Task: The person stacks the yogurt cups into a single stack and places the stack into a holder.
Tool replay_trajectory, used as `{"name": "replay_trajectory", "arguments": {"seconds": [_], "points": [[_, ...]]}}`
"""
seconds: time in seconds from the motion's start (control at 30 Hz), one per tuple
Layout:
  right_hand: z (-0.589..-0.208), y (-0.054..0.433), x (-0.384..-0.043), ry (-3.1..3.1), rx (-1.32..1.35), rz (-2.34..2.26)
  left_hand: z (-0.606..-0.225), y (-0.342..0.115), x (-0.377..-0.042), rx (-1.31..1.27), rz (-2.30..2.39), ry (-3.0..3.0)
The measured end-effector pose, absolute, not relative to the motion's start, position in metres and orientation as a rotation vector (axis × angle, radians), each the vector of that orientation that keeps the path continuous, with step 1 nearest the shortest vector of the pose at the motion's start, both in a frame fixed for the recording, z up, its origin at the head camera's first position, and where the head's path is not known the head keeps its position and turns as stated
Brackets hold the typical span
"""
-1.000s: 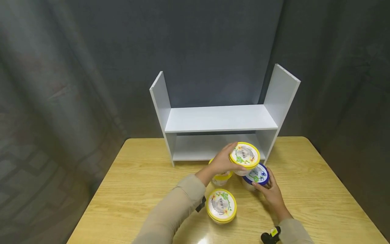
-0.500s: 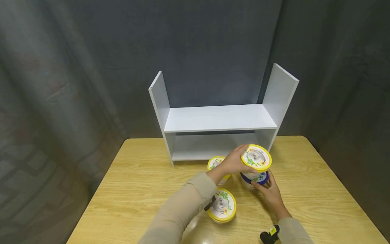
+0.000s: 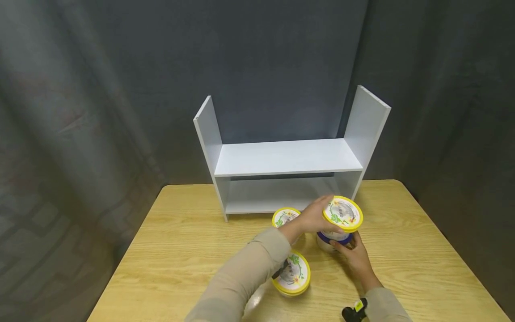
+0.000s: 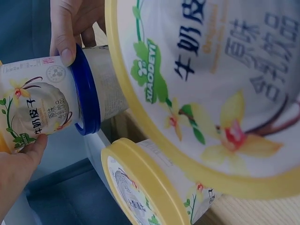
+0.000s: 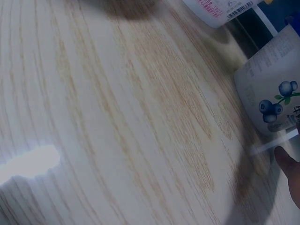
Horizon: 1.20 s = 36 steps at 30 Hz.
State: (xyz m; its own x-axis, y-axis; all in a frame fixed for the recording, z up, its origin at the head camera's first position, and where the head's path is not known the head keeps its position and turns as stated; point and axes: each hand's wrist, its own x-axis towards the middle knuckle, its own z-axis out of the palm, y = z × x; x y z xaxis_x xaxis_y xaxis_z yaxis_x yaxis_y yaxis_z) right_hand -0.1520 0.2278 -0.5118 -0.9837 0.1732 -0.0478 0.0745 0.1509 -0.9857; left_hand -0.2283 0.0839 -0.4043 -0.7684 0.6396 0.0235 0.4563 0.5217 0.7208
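My left hand (image 3: 311, 218) grips a yellow-lidded tub (image 3: 343, 213) printed with vanilla flowers. This tub stands right over a blue-lidded tub (image 3: 325, 243), its base at the blue lid in the left wrist view. My right hand (image 3: 358, 261) holds the blue-lidded tub from the right, thumb at the front and fingers behind. Blueberries are printed on the blue-lidded tub (image 5: 269, 89) in the right wrist view. A second yellow-lidded tub (image 3: 284, 216), partly hidden by my left hand, stands to the left. Nearer me is a third yellow-lidded tub (image 3: 293, 275), overlapped by my left wrist.
A white two-level shelf unit (image 3: 287, 157) with upright side panels stands at the back of the wooden table (image 3: 181, 250), just behind the tubs. Dark grey curtains (image 3: 281, 67) hang behind and on both sides.
My left hand has carried the yellow-lidded tub rightward and down onto the blue-lidded tub, covering most of its lid. My right hand has stayed nearly still.
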Motion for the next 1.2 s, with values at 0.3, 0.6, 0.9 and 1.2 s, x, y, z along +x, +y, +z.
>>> {"name": "replay_trajectory", "arguments": {"seconds": [0.3,0.6,0.9,1.2], "points": [[-0.515,0.227,-0.152,-2.284,-0.229,1.992,-0.404,0.084,-0.228,0.903,1.067,2.51],[-0.514,0.227,-0.152,-2.299,-0.246,2.005,-0.402,0.081,-0.227,0.924,1.134,2.461],[-0.514,0.228,-0.154,-2.316,-0.262,1.988,-0.401,0.062,-0.223,0.875,1.132,2.447],[-0.519,0.228,-0.154,-2.278,-0.264,2.0,-0.405,0.036,-0.21,0.769,1.142,2.438]]}}
